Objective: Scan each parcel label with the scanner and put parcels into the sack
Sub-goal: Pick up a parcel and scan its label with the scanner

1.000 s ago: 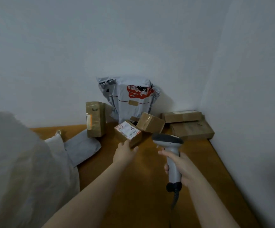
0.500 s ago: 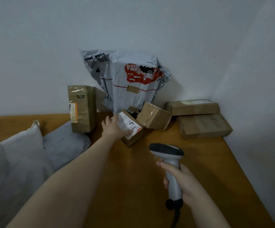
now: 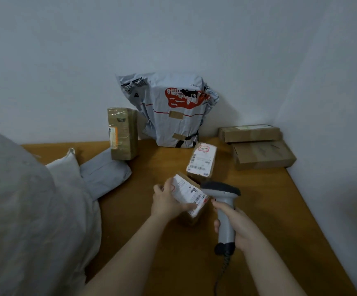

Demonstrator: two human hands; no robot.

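Holding a small labelled box (image 3: 191, 195) in the left hand (image 3: 166, 202), fingers (image 3: 168, 185) wrapped round its near edge, label tilted up. The right hand (image 3: 237, 226) grips the scanner (image 3: 223, 201) by its handle, with the head just beside the box's right corner. The white sack (image 3: 24, 210) sits at the left of the table (image 3: 269, 210). A second labelled box (image 3: 202, 160) lies just behind, and a printed grey mailer (image 3: 171, 112) leans on the wall, with a tall taped box (image 3: 122, 133) to its left and two flat boxes (image 3: 262, 154) stacked on the right.
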